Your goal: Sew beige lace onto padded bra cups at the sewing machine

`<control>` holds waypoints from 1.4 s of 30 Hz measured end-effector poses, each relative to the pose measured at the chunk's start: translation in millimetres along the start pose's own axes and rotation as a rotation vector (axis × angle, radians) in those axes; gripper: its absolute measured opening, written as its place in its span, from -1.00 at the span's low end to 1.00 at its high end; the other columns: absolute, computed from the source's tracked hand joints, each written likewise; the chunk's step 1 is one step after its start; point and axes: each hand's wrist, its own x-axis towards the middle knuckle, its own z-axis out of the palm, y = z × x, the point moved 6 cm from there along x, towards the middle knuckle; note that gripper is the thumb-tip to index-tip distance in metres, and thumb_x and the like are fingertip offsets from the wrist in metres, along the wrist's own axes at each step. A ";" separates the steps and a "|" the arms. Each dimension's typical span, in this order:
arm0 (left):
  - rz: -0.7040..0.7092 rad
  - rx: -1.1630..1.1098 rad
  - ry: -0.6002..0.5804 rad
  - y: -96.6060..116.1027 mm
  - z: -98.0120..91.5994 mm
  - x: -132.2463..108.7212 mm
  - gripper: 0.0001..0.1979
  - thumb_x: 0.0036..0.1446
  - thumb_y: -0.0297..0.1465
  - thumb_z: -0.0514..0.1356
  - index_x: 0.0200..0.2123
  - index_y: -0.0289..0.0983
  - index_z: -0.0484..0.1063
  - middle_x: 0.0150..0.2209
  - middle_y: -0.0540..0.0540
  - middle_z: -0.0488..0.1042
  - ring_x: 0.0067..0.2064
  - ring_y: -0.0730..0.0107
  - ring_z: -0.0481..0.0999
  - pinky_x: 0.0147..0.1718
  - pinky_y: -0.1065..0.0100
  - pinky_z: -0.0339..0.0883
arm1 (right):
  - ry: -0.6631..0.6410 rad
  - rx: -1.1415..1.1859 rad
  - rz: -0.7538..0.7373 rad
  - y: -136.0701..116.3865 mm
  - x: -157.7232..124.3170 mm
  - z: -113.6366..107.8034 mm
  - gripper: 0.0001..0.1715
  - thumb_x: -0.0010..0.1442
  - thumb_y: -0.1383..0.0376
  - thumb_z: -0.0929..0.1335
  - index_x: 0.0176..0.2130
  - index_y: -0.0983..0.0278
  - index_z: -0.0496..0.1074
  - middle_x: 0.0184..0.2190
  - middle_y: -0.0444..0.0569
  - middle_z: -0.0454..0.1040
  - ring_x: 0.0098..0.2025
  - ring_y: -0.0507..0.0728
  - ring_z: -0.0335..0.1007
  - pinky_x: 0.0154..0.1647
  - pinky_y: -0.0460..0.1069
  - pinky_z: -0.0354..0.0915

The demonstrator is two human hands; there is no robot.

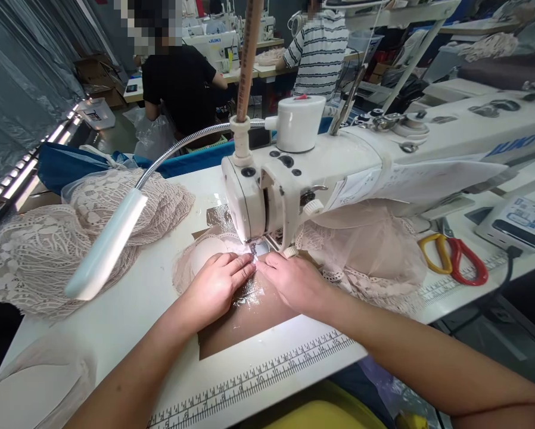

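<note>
"Behind the sewing table's front edge (pixel 289 378): what?"

"Lace-trimmed bra cup (pixel 202 253), at the sewing machine's presser foot (pixel 254 252). Left hand (pixel 214 289) on it, right hand (pixel 294 283) beside; cannot tell whether either pinches."

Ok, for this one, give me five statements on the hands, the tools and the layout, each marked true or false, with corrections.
1. The left hand is at a pale fabric piece near the needle end of the sewing machine. True.
2. The right hand grips the scissors. False: it is near the needle end, and the scissors lie farther right.
3. The scissors have one yellow and one red handle. True.
4. The printed ruler runs along the far edge of the table. False: it runs along the near edge.
5. A lace pile lies left of the left hand. True.
</note>
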 end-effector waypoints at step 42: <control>-0.212 -0.036 -0.075 6.6 -11.9 10.6 -0.61 0.24 -0.35 0.04 0.05 -0.40 0.42 0.10 -0.22 0.42 -0.11 0.12 0.38 -0.10 0.08 0.39 | 0.239 0.188 -0.040 11.8 -4.2 6.1 -0.66 0.23 0.42 0.22 -0.09 0.25 0.47 -0.33 -0.08 0.47 -0.39 0.06 0.24 -0.38 -0.04 0.06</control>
